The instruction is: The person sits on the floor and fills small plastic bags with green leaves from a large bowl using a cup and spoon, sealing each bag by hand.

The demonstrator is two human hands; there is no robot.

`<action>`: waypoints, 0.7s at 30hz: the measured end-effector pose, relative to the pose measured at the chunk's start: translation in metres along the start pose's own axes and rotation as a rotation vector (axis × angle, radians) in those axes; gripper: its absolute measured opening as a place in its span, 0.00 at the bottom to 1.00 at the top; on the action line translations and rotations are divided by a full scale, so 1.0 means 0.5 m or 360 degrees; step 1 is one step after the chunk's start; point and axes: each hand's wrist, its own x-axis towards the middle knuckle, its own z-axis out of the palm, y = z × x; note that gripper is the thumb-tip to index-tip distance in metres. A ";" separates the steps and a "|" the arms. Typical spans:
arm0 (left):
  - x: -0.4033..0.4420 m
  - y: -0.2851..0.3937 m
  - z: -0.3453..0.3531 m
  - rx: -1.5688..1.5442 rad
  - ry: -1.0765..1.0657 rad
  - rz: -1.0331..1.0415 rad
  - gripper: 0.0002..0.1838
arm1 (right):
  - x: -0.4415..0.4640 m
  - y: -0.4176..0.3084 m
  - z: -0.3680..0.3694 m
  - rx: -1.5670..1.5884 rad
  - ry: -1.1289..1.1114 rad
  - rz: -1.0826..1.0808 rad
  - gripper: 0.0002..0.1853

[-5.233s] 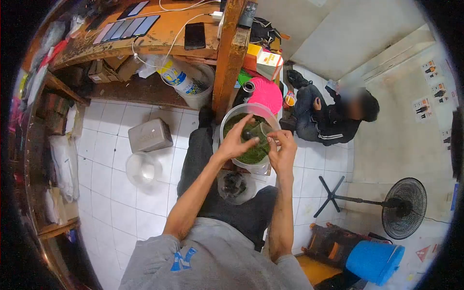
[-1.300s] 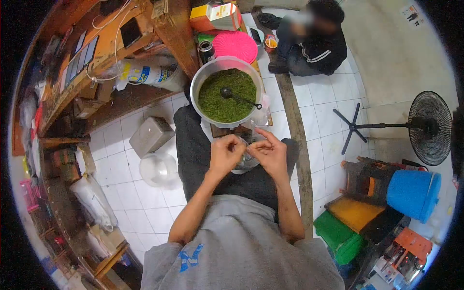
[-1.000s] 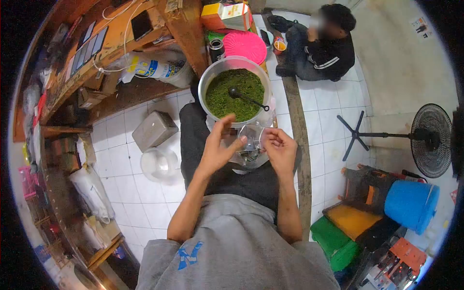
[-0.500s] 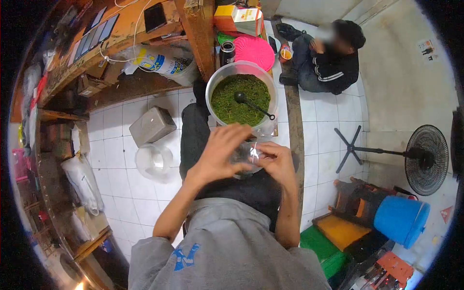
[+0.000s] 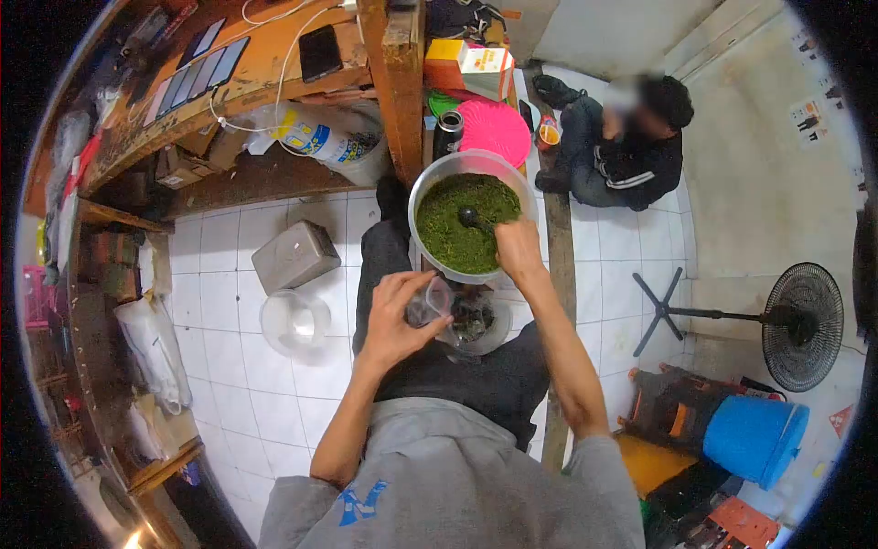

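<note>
A wide translucent tub in front of me holds finely chopped green leafy stuff. My right hand is closed around the handle of a black ladle, whose round bowl rests on the green stuff. In my left hand is a small clear plastic cup, tilted with its mouth toward the tub and gripped between thumb and fingers. Below the tub, close to my lap, sits a clear container with dark contents that I cannot make out.
A pink plastic lid and a dark tumbler stand beyond the tub. On the floor at left are a grey block and a translucent tub. A person sits at upper right, above a standing fan.
My right hand has left the clear plastic cup and moved up to the ladle's handle. My left hand keeps the cup, now lower and further left. The ladle's handle has swung slightly.
</note>
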 end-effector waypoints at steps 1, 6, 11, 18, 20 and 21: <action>-0.008 -0.011 -0.012 0.0010 0.0041 -0.0065 0.36 | 0.019 -0.001 0.004 -0.0162 -0.0169 -0.0118 0.05; -0.042 -0.058 -0.042 0.0039 0.0150 -0.0283 0.37 | 0.066 0.001 0.058 0.0263 0.0148 -0.0009 0.11; -0.051 -0.073 -0.057 0.0002 0.0195 -0.0291 0.37 | 0.022 -0.032 -0.029 0.0268 -0.0237 -0.0207 0.07; -0.019 -0.067 -0.061 0.0046 0.0204 -0.0247 0.37 | -0.021 -0.033 -0.016 0.0237 -0.0182 0.0206 0.09; -0.024 -0.070 -0.064 0.0120 0.0215 -0.0222 0.37 | -0.048 -0.070 -0.057 0.0451 -0.0220 0.0168 0.15; -0.025 -0.081 -0.064 0.0131 0.0235 -0.0245 0.37 | -0.048 -0.074 -0.053 0.0458 -0.0216 0.0169 0.15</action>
